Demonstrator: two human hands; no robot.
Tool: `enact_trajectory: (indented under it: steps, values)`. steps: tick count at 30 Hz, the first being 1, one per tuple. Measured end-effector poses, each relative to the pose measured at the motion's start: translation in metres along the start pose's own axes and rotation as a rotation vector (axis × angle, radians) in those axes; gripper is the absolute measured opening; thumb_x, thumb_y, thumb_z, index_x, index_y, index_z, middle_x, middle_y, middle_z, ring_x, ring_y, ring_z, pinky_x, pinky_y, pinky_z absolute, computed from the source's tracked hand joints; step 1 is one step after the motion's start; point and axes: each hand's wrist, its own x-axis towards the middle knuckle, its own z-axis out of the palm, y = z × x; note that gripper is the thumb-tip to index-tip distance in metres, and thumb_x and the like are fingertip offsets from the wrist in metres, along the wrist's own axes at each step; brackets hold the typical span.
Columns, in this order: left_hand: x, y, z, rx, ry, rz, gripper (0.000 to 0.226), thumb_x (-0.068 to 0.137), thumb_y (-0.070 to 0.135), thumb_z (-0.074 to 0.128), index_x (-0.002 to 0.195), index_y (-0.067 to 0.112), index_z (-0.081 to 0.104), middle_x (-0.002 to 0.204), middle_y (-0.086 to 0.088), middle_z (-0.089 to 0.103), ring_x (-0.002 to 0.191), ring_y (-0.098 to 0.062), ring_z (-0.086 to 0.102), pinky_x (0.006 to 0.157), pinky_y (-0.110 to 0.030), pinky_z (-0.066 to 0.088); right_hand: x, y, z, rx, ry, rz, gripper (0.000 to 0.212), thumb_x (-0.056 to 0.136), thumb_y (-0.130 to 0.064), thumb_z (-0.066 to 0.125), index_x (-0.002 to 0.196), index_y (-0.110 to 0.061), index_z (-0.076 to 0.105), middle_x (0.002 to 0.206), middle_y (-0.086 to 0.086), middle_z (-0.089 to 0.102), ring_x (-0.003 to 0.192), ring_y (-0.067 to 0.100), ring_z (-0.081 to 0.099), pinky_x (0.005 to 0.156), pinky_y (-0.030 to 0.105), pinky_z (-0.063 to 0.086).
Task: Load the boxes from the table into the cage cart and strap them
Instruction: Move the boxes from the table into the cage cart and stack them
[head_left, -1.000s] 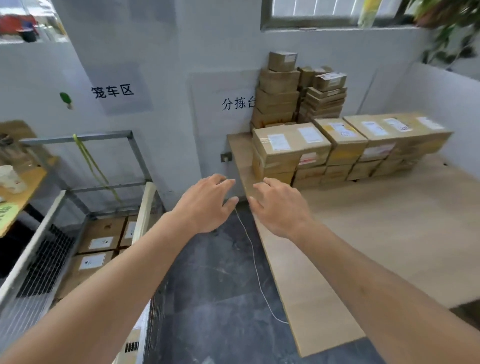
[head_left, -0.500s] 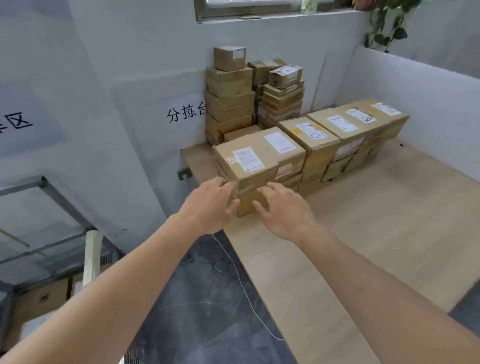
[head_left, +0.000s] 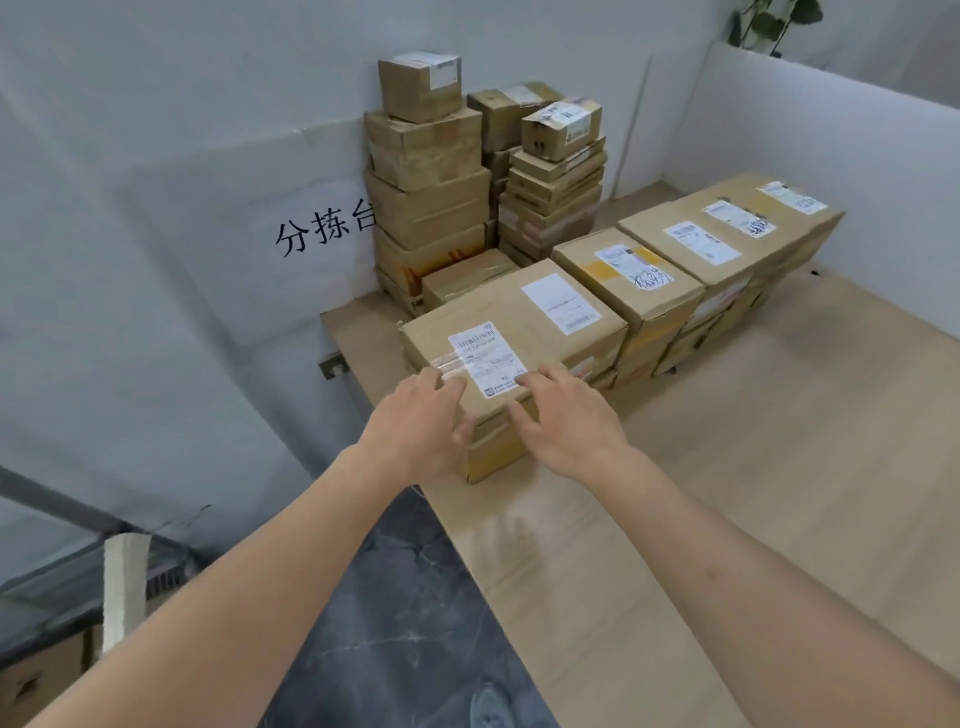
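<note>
A row of stacked cardboard boxes runs along the wooden table (head_left: 753, 467). Nearest to me is the top box (head_left: 519, 322), which carries two white labels. My left hand (head_left: 415, 423) lies on its near left corner, fingers on the top and thumb against the front face. On the near edge of the same box rests my right hand (head_left: 569, 421), with its fingers on the top by the label and its thumb spread on the front. The box sits flat on its stack. At the bottom left only a corner of the cage cart (head_left: 124, 587) shows, with a box (head_left: 41, 670) inside.
Taller stacks of smaller boxes (head_left: 431, 182) stand against the back wall. More labelled boxes (head_left: 711, 244) extend the row to the right. White partition walls close off the left, back and right. Dark floor (head_left: 395, 623) lies between the cart and the table.
My view swung right, away from the cart, and closer to the table. Both hands reached forward from above the floor and came onto the near box's front corner.
</note>
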Motion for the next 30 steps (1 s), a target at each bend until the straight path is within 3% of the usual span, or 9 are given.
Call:
enact_trajectory:
  steps: [6, 11, 14, 17, 20, 25, 30]
  values:
    - [0.034, -0.006, 0.021, -0.073, 0.009, -0.128, 0.055, 0.105, 0.045, 0.046, 0.153, 0.02, 0.037, 0.15, -0.015, 0.033, 0.127, -0.033, 0.049, 0.099, -0.046, 0.051, 0.049, 0.018, 0.012, 0.007, -0.011, 0.032, 0.049, 0.107, -0.044, 0.044, 0.148, -0.019, 0.051, 0.156, 0.01, 0.042, 0.141, 0.028, 0.043, 0.113, 0.042, 0.036]
    - [0.046, -0.016, 0.028, -0.102, -0.083, -0.194, 0.062, 0.107, 0.049, 0.04, 0.161, 0.025, 0.022, 0.162, -0.025, 0.019, 0.139, -0.042, 0.041, 0.104, -0.05, 0.049, 0.063, 0.024, 0.019, 0.036, -0.042, 0.088, 0.044, 0.106, -0.044, 0.042, 0.141, -0.02, 0.055, 0.143, 0.01, 0.048, 0.127, 0.034, 0.047, 0.104, 0.044, 0.044]
    - [0.047, -0.023, 0.035, -0.129, -0.12, -0.178, 0.065, 0.108, 0.05, 0.037, 0.164, 0.024, 0.014, 0.156, -0.027, 0.029, 0.138, -0.042, 0.043, 0.106, -0.049, 0.047, 0.067, 0.024, 0.023, 0.03, -0.022, 0.125, 0.042, 0.106, -0.043, 0.044, 0.14, -0.022, 0.053, 0.139, 0.011, 0.048, 0.122, 0.035, 0.046, 0.101, 0.042, 0.043]
    - [0.045, -0.031, 0.039, -0.207, -0.148, -0.153, 0.066, 0.109, 0.05, 0.035, 0.164, 0.023, 0.011, 0.143, -0.02, 0.045, 0.122, -0.034, 0.053, 0.094, -0.04, 0.048, 0.068, 0.019, 0.025, 0.073, -0.026, 0.16, 0.044, 0.105, -0.044, 0.048, 0.145, -0.027, 0.047, 0.138, 0.01, 0.046, 0.123, 0.035, 0.048, 0.1, 0.043, 0.045]
    - [0.039, -0.039, 0.041, -0.297, -0.167, -0.136, 0.069, 0.109, 0.049, 0.037, 0.164, 0.023, 0.006, 0.146, -0.016, 0.04, 0.114, -0.029, 0.057, 0.088, -0.035, 0.046, 0.064, 0.014, 0.03, 0.147, -0.069, 0.16, 0.061, 0.103, -0.046, 0.051, 0.159, -0.036, 0.027, 0.139, 0.01, 0.046, 0.128, 0.035, 0.048, 0.104, 0.047, 0.046]
    - [0.036, -0.058, 0.049, -0.387, -0.166, -0.131, 0.076, 0.107, 0.055, 0.038, 0.163, 0.033, -0.007, 0.154, -0.015, 0.033, 0.125, -0.03, 0.053, 0.104, -0.043, 0.048, 0.063, 0.01, 0.045, 0.263, -0.151, 0.186, 0.07, 0.104, -0.052, 0.047, 0.162, -0.04, 0.011, 0.137, 0.008, 0.047, 0.124, 0.03, 0.053, 0.105, 0.048, 0.047]
    - [0.03, -0.067, 0.049, -0.511, -0.149, -0.144, 0.084, 0.105, 0.05, 0.051, 0.165, 0.03, -0.004, 0.156, -0.01, 0.037, 0.134, -0.024, 0.047, 0.11, -0.034, 0.039, 0.065, -0.002, 0.051, 0.361, -0.179, 0.096, 0.074, 0.106, -0.039, 0.05, 0.165, -0.031, 0.007, 0.142, 0.006, 0.047, 0.113, 0.019, 0.049, 0.099, 0.037, 0.045]
